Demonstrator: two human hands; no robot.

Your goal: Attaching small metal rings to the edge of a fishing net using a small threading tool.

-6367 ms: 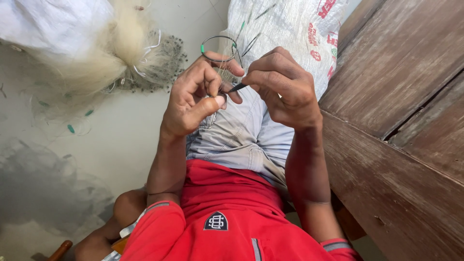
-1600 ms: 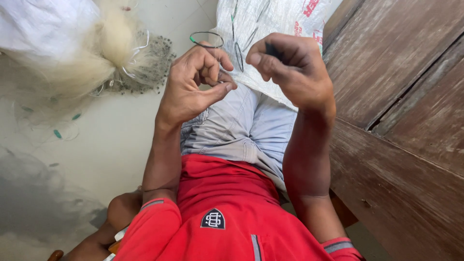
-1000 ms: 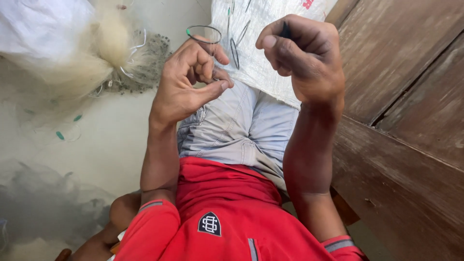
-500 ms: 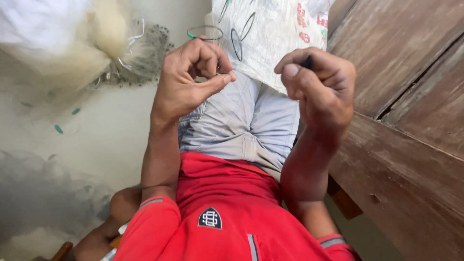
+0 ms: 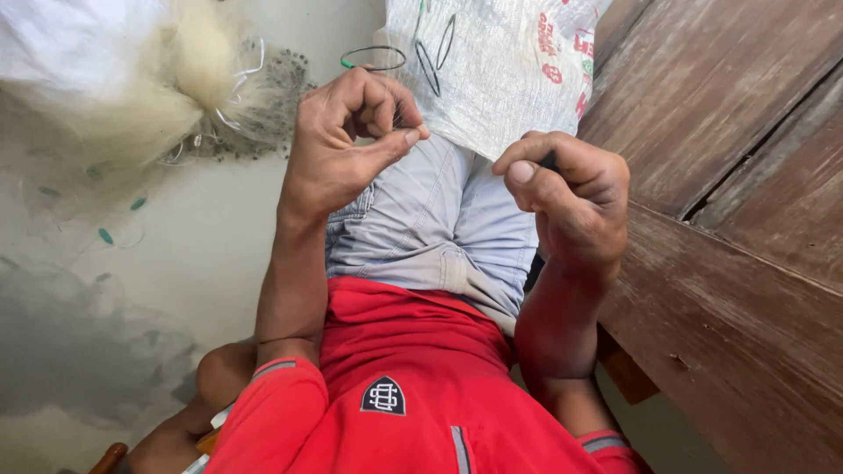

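**Hands Drawn Apart: Right Hand Pulled Back With the Tool**

Over the last second the right hand (image 5: 571,197) has travelled from the upper centre of the frame, where it worked close against the left hand (image 5: 347,140), down and toward the right. The two hands now sit apart, with a clear gap between them above the grey shorts (image 5: 430,228). This reads as a pulling stroke: the working end has been drawn away from the held point. Any line running between the hands is too fine to make out.

Right hand: grip closed. Thumb and curled fingers pinch a small dark tool (image 5: 549,161), of which only a short tip shows above the index finger.

Left hand: grip closed in a pinch, thumb pressed against the bent index finger, remaining fingers curled in. What it holds is too small to identify; it has kept nearly the same place in the upper centre.

Surroundings: a white woven sack (image 5: 500,79) lies over the knees at upper centre, with thin dark wire loops (image 5: 373,58) on and beside it. A pale heap of fishing net (image 5: 167,96) occupies the upper left on the floor. Weathered wooden planks (image 5: 738,175) fill the right side.
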